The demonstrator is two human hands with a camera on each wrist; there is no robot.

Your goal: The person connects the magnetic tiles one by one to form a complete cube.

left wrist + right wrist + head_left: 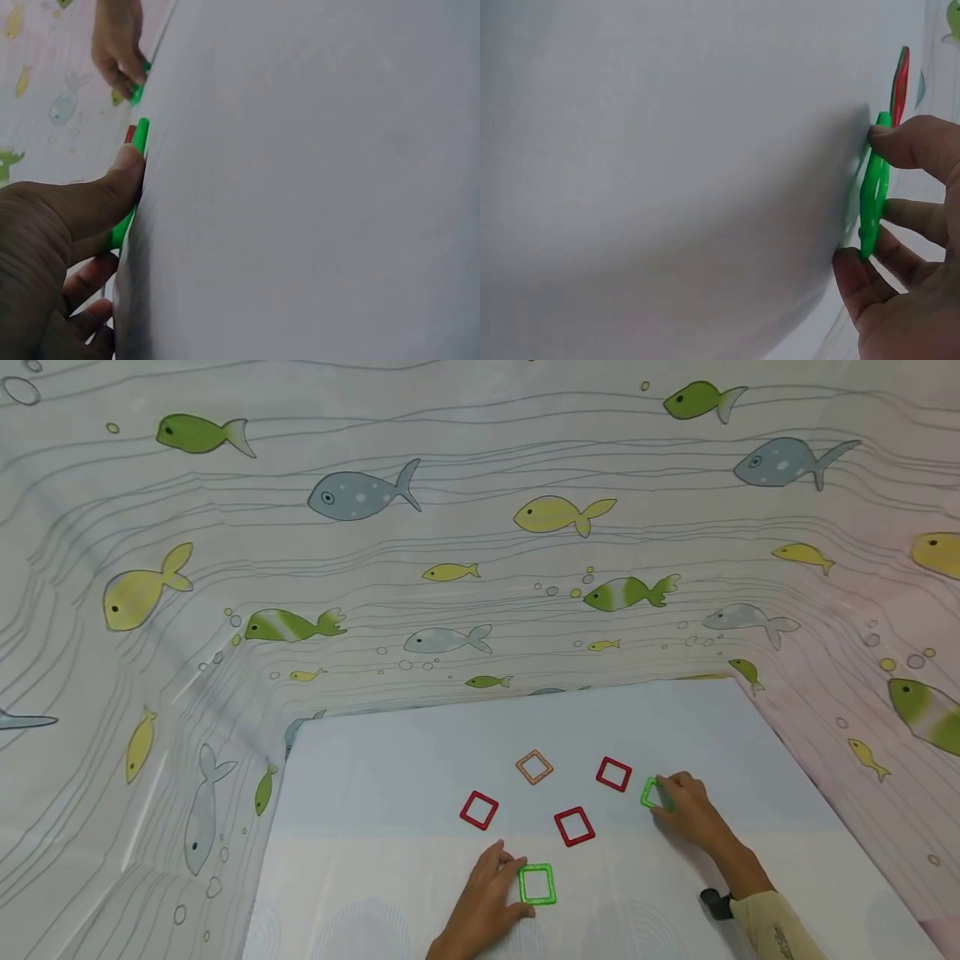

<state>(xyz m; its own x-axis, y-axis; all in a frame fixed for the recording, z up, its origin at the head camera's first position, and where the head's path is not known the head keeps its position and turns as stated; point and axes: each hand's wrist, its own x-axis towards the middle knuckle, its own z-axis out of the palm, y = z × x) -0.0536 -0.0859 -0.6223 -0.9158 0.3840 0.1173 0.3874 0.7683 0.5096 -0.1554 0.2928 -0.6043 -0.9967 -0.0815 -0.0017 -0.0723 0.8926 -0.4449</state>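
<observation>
My left hand [483, 902] grips a green square frame [553, 883] at its left side, near the table's front. In the left wrist view, the thumb lies against that green frame [122, 231], which is seen edge-on. Farther right, my right hand [692, 814] pinches a second green square frame [647, 792], partly hidden by the fingers. The right wrist view shows this frame [868, 199] between thumb and fingertips, tilted against the white surface. Between the hands and beyond them lie three red square frames, at left [486, 799], middle [568, 812] and right [618, 764].
An orange square frame [543, 759] lies farthest back among the loose frames. All rest on a white table [375, 777]. Fish-patterned sheeting [480, 602] surrounds the table at the back and both sides. A dark object [716, 903] is on the right wrist.
</observation>
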